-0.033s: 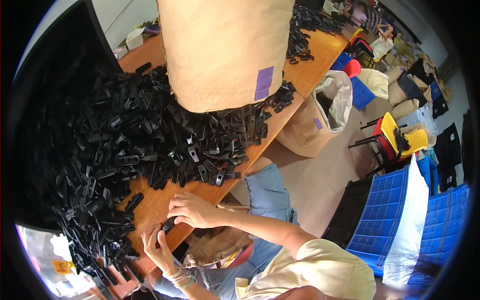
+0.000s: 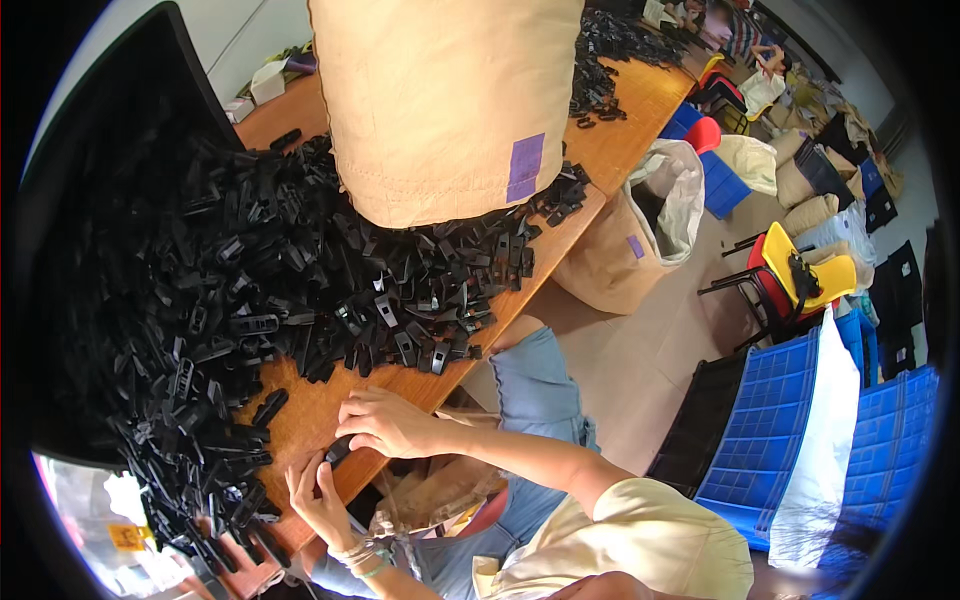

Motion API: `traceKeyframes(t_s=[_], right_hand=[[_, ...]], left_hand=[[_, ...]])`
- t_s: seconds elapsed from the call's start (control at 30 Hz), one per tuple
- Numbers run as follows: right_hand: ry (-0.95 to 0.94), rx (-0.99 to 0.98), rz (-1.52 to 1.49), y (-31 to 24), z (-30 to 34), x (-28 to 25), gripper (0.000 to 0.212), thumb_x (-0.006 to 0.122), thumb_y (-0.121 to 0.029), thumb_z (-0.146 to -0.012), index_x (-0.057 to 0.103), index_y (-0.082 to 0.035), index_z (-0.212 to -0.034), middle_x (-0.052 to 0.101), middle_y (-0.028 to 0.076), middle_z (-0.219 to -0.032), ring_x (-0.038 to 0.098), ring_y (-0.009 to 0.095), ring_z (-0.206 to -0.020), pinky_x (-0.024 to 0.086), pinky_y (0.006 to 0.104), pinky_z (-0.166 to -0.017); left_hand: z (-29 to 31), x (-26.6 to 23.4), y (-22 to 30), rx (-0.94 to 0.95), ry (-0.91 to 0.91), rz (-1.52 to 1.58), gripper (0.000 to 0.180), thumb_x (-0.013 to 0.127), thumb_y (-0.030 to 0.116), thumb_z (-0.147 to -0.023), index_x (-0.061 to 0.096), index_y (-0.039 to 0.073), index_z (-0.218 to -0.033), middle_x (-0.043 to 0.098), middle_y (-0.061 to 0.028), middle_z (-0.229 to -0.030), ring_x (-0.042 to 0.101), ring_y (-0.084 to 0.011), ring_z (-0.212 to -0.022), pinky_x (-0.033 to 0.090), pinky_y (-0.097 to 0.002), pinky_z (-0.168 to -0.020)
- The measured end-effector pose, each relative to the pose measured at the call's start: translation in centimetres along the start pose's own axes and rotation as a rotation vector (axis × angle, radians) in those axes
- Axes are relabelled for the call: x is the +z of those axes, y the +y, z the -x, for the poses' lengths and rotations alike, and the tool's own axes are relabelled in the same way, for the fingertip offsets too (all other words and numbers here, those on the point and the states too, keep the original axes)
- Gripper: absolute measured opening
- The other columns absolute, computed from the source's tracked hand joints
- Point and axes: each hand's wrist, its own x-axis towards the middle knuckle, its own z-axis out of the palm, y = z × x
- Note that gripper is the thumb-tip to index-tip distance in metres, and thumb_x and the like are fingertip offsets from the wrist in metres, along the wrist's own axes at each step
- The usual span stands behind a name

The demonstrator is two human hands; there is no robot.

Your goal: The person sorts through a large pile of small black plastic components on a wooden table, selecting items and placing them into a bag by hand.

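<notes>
A small black plastic part (image 2: pixel 340 449) sits at the table's near edge between my two hands. My right hand (image 2: pixel 385 421) reaches over from the right and pinches its upper end. From below, my left hand (image 2: pixel 318 496), with bands at the wrist, closes fingers and thumb on the lower end. The fingers hide most of the part's shape. Beyond my hands spreads a large heap of similar black plastic parts (image 2: pixel 300 270). One loose black part (image 2: pixel 270 407) lies close to my hands at the heap's edge.
A tall beige sack (image 2: pixel 440 110) with a purple patch stands on the wooden table (image 2: pixel 330 395), amid the heap. On the floor at right are an open beige bag (image 2: pixel 620 250), a yellow chair (image 2: pixel 815 278) and blue crates (image 2: pixel 760 430). People (image 2: pixel 765 75) sit far back.
</notes>
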Motion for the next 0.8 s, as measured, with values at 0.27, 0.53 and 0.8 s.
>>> traceKeyframes(t_s=[0.27, 0.53, 0.8], right_hand=[[0.016, 0.008, -0.014, 0.18, -0.01, -0.44, 0.018, 0.069, -0.015, -0.081, 0.066, 0.0, -0.091, 0.059, 0.011, -0.095, 0.053, 0.03, -0.098, 0.043, 0.0414, -0.09], [0.016, 0.004, -0.019, 0.25, -0.33, -0.7, 0.019, 0.069, -0.015, -0.082, 0.066, 0.0, -0.092, 0.06, 0.011, -0.094, 0.054, 0.031, -0.098, 0.043, 0.0416, -0.09], [-0.004, -0.012, 0.032, 0.63, -0.36, -0.79, 0.021, 0.069, -0.016, -0.083, 0.066, -0.001, -0.097, 0.06, 0.01, -0.099, 0.054, 0.029, -0.098, 0.045, 0.0398, -0.088]], left_hand=[[-0.15, 0.39, 0.44, 0.008, -0.014, -0.024, 0.019, 0.059, 0.005, -0.087, 0.069, -0.007, -0.097, 0.066, -0.0169, -0.097, 0.058, -0.0314, -0.091, 0.044, -0.0403, -0.088], [-0.38, 0.64, 0.22, 0.039, 0.005, -0.037, 0.019, 0.06, 0.008, -0.089, 0.068, -0.005, -0.099, 0.065, -0.0161, -0.098, 0.058, -0.0322, -0.092, 0.044, -0.0411, -0.088], [-0.43, 0.81, 0.18, 0.067, 0.019, -0.028, 0.017, 0.061, 0.008, -0.089, 0.068, -0.005, -0.099, 0.066, -0.0162, -0.098, 0.058, -0.0325, -0.092, 0.045, -0.0416, -0.088]])
